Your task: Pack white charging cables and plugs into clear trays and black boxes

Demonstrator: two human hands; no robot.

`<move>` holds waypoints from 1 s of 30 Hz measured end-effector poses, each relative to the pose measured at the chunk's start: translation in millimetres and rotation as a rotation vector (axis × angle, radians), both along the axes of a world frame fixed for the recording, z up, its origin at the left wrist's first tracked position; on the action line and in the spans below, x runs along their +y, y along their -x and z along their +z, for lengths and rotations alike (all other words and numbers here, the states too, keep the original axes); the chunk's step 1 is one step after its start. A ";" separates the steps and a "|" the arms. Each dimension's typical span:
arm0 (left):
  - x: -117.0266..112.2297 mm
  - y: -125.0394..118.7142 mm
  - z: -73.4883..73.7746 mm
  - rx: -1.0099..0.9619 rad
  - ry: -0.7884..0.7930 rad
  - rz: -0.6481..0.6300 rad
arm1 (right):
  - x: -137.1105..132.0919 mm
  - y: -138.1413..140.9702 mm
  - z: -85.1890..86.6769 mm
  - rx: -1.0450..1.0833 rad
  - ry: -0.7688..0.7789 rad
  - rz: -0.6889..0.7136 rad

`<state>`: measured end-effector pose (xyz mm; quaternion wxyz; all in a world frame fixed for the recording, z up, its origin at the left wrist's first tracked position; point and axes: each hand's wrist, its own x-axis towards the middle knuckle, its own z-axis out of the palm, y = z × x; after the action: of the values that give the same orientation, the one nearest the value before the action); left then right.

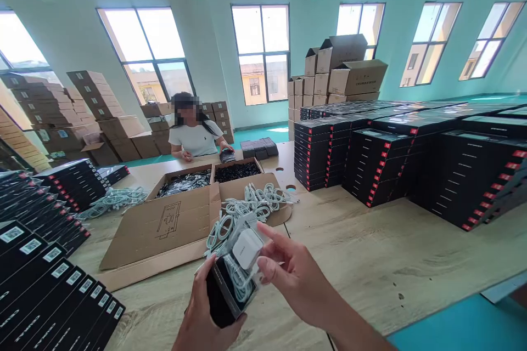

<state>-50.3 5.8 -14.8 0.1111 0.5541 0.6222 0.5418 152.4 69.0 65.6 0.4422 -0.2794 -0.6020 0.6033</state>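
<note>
My left hand is wrapped round a small open black box held just above the table's near edge. A coiled white cable lies in the box. My right hand pinches a white charger plug in a clear bag over the box's mouth. Just behind them a heap of bagged white cables rests on a flattened cardboard flap.
An open cardboard carton with dark parts sits mid-table. Stacks of black boxes fill the right side, and more black boxes lie at the left. A person in a white shirt works at the far edge. Brown cartons stand behind.
</note>
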 end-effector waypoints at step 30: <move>4.1 0.6 -26.7 -0.338 -0.245 0.013 | 45.4 37.8 -13.1 -0.348 -0.435 0.224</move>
<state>-51.0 9.9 -41.5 0.1421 0.4605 0.5276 0.6996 114.6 114.5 52.4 0.3124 -0.2091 -0.8109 0.4485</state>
